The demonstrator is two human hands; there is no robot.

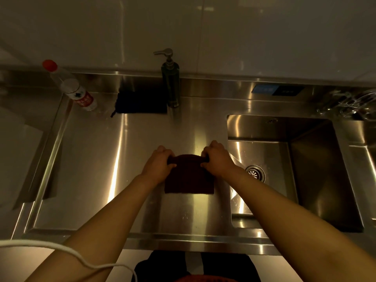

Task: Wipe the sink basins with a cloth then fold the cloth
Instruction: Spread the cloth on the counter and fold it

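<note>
Dark red cloth [189,176], centre of frame, lying on the steel counter [97,159] just left of the basin [305,180]; near edge flat and squared, far edge raised off the surface. Left hand [159,165], centre, fingers curled over and thumb under the cloth's far left corner, pinching it. Right hand [217,159], just right of centre, gripping the far right corner the same way, fingers closed round the fabric. Both forearms run in from the lower edge of the frame. Basin, right of frame: steel, rectangular, water droplets on its floor, round drain [256,173] partly behind the right wrist. Pump dispenser [171,82], upper centre, upright at the back of the counter. Black cloth [140,102], just left of the dispenser, lying flat. Clear bottle [73,88] with red cap, upper left, red label. White cable [61,251], lower left. Glassware [345,102], upper right, blurred.
</note>
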